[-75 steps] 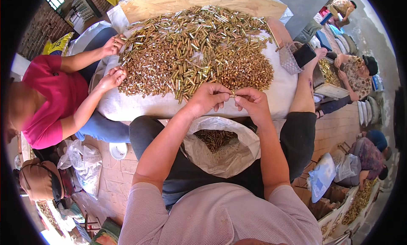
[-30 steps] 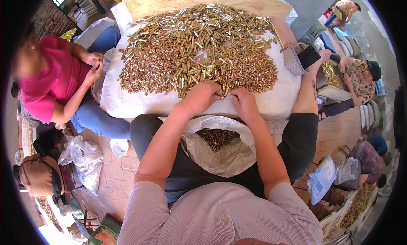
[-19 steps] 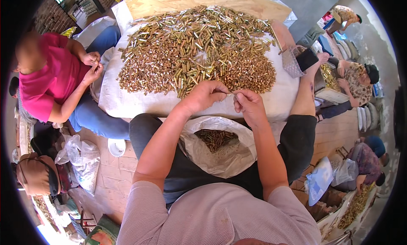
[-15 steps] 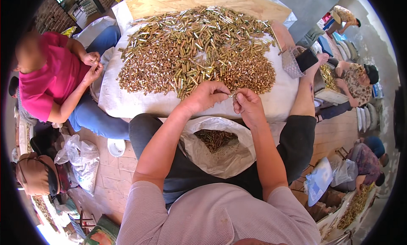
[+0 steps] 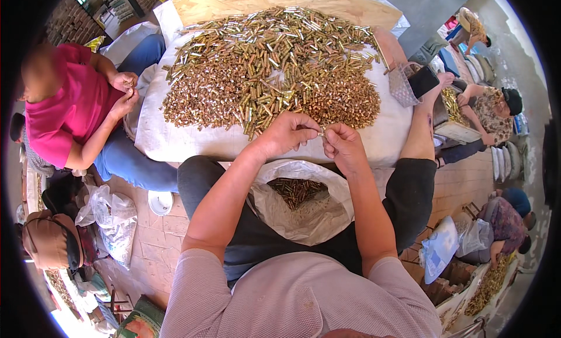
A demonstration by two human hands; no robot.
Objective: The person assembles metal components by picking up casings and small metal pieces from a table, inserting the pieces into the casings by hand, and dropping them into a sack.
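My left hand (image 5: 294, 132) and my right hand (image 5: 341, 142) meet just past the table's near edge, fingertips pinched together. Between them is a small shiny metal piece (image 5: 321, 134), mostly hidden by the fingers, gripped from both sides. Beyond my hands lies a heap of slim brass-coloured metal cylinders (image 5: 292, 31). Two mounds of smaller copper-coloured metal pieces, a left mound (image 5: 201, 95) and a right mound (image 5: 345, 98), flank a strip of cylinders. Below my hands, an open white woven sack (image 5: 304, 227) between my legs holds several darker metal cylinders (image 5: 295, 192).
A white cloth (image 5: 158, 136) covers the table, with a wooden board (image 5: 280, 0) along its far edge. At the left sits a person in a pink shirt (image 5: 79, 104), hands together. A basket (image 5: 401, 88) with a dark phone (image 5: 423, 82) is at the right. A white bucket (image 5: 160, 202) stands on the floor.
My fingertips have drawn closer together around the small metal piece, the right hand shifting slightly. The person in pink has moved their fingers a little.
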